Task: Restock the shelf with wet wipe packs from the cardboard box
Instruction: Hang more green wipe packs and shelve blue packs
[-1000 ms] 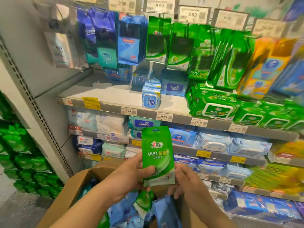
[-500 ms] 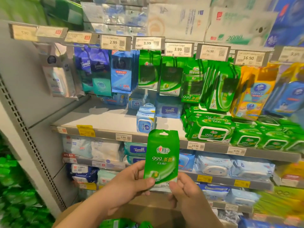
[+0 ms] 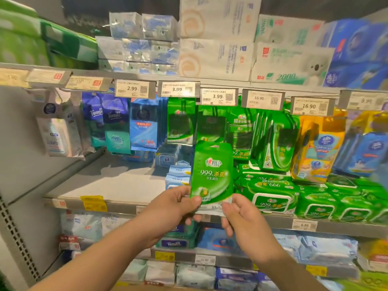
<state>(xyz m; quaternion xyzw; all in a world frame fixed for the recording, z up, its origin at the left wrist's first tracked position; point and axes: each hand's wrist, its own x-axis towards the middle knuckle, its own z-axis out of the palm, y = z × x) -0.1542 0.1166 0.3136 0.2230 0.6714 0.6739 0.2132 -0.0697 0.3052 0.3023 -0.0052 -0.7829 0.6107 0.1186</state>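
Observation:
A small green wet wipe pack (image 3: pixel 212 173) stands upright in front of the shelf, held at its bottom edge. My left hand (image 3: pixel 174 208) pinches its lower left corner, thumb on the front. My right hand (image 3: pixel 241 219) pinches the lower right corner. Behind the pack hang rows of matching green wipe packs (image 3: pixel 181 122) on pegs under the 3.99 price tags (image 3: pixel 177 89). The cardboard box is out of view.
The grey shelf (image 3: pixel 109 181) has a bare stretch at the left. Large green lidded wipe packs (image 3: pixel 270 198) are stacked at the right. Blue hanging packs (image 3: pixel 142 124) fill the left pegs. Tissue cartons (image 3: pixel 218 57) sit on the top shelf. Lower shelves hold blue and white packs.
Both hands have lifted the green pack upward toward the hanging rows. The view has tilted up, and the cardboard box has dropped out of sight.

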